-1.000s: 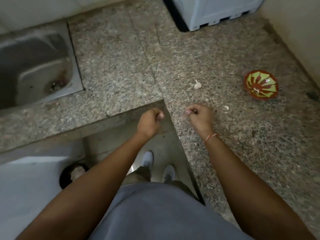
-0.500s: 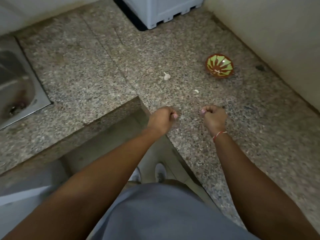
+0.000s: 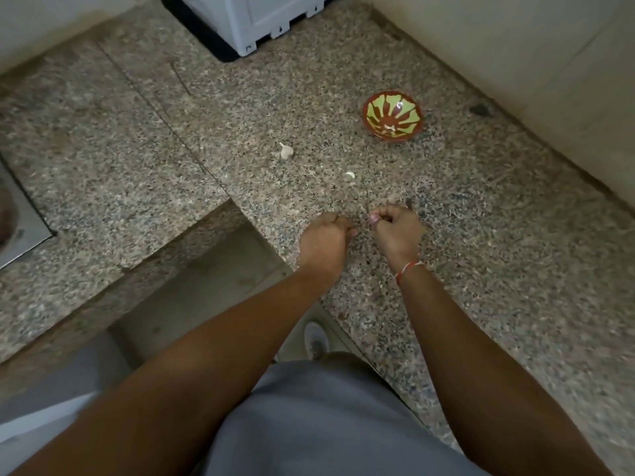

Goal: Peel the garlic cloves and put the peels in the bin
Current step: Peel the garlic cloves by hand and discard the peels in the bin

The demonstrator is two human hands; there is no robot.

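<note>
An unpeeled garlic clove lies on the speckled granite counter. A smaller white piece of garlic lies nearer to me. A red and green bowl stands at the back right with a small white bit inside. My left hand and my right hand hover side by side over the counter, a little in front of the small piece. Both have their fingers curled into loose fists. I see nothing between the fingers. No bin is in view.
The counter is L-shaped, with its inner corner just left of my left hand and the floor and my shoe below. A steel sink is at the far left, a white appliance at the back, a wall on the right.
My view has swung to the right; the sink slid to the left edge and the dark bin on the floor left the view. Both fists moved over the counter and closer together.
</note>
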